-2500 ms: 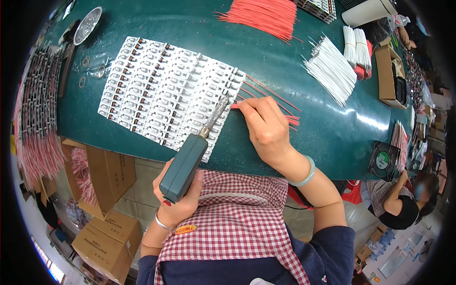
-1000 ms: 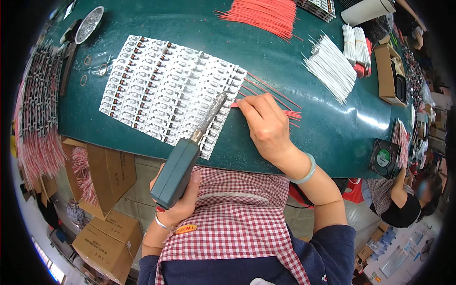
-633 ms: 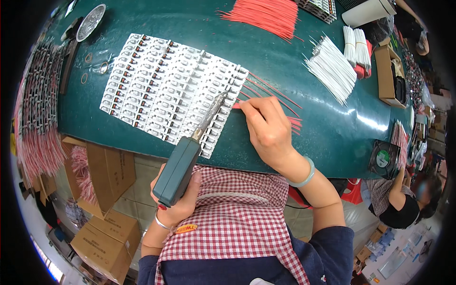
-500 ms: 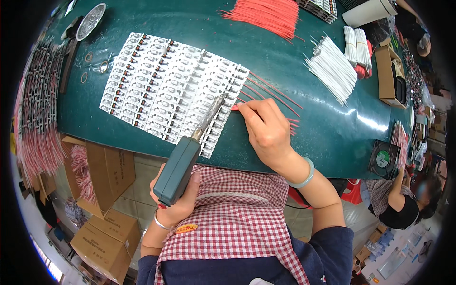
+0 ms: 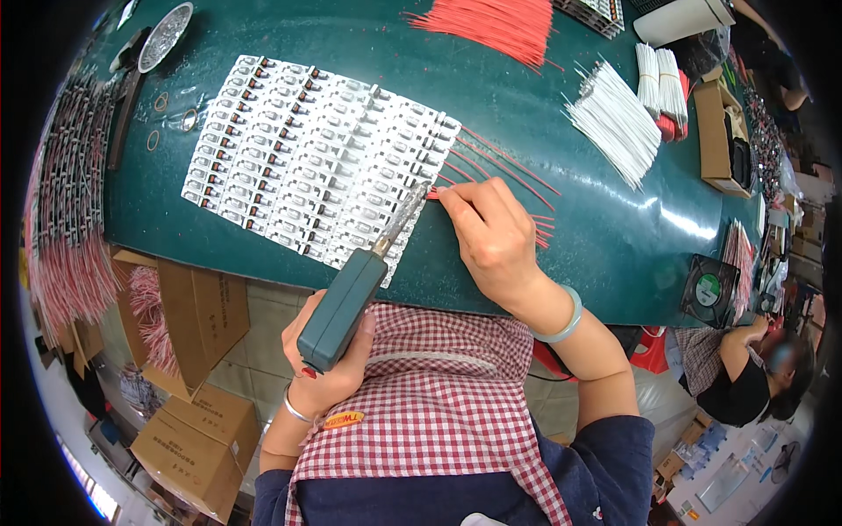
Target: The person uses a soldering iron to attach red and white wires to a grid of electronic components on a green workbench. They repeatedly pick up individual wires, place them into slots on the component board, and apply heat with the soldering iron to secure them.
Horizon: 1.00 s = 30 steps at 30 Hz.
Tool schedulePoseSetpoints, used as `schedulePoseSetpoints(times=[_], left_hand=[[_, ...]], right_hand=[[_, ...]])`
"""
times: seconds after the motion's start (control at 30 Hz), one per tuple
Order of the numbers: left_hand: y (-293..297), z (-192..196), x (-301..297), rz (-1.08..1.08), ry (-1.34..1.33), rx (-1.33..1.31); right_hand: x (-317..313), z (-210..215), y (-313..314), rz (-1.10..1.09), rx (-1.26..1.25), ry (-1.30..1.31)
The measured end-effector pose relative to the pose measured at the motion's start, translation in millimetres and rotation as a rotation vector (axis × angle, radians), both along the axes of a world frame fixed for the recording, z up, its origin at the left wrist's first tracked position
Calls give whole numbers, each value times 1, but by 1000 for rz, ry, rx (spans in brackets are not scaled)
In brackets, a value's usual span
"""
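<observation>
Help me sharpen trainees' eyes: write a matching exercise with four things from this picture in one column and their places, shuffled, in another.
Things
1. Green-bodied tool
2. Shiny dish
3. Black fan
4. Red wire heap

Places
A. Table's near right
B. Table's far side, around the middle
C. Held in the left grip
D. Table's far left

Pairs: 1-C, 2-D, 3-A, 4-B

Left hand [image 5: 344, 375]: curled in a grip, thumb at right side
Left forearm [image 5: 282, 443]: pointing forward
Right hand [image 5: 495, 250]: back uppermost, thumb and forefinger pinched
Right forearm [image 5: 599, 358]: angled forward and leftward, elbow bent
</observation>
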<state>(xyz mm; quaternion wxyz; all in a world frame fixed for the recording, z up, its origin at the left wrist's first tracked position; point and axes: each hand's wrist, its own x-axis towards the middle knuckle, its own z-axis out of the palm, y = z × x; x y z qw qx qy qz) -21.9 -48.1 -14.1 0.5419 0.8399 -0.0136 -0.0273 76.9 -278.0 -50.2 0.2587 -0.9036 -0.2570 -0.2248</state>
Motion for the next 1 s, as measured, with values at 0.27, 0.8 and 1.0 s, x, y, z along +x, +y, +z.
schedulePoseSetpoints(times=[0.27, 0.8, 1.0], left_hand=[[-2, 9, 5, -38, 30, 57], [12, -3, -20, 51, 129, -13], [15, -4, -24, 82, 142, -42]], right_hand=[[-1, 2, 0, 13, -73, -4], [-3, -1, 1, 9, -34, -18], [-12, 3, 4, 14, 12, -12]])
